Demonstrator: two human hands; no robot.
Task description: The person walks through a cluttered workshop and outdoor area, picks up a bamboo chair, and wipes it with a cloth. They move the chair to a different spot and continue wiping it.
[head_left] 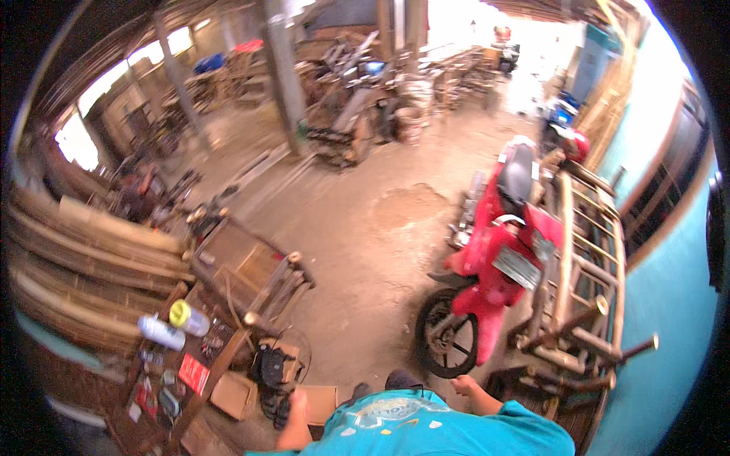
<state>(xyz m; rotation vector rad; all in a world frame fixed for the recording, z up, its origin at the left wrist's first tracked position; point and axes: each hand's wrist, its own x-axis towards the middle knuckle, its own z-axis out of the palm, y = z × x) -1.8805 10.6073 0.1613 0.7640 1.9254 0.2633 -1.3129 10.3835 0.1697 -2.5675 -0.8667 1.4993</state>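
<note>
My left hand (298, 406) hangs low at my side, beside an open cardboard box (319, 403) and a black bag (272, 366). It is smeared, and its fingers do not show clearly. On the other side, my right hand (462, 384) is curled closed with nothing visible in it. It is just below the front wheel (447, 334) of a red motorcycle (494, 266) in the picture, apart from it as far as I can see. My teal shirt fills the bottom middle.
At left, a wooden table (199, 376) holds a white bottle (161, 333), a yellow-lidded container (188, 318) and a red packet (194, 373). A bamboo frame (566, 258) stands along the teal wall (669, 334). A concrete pillar (283, 76) and piled wood stand farther back.
</note>
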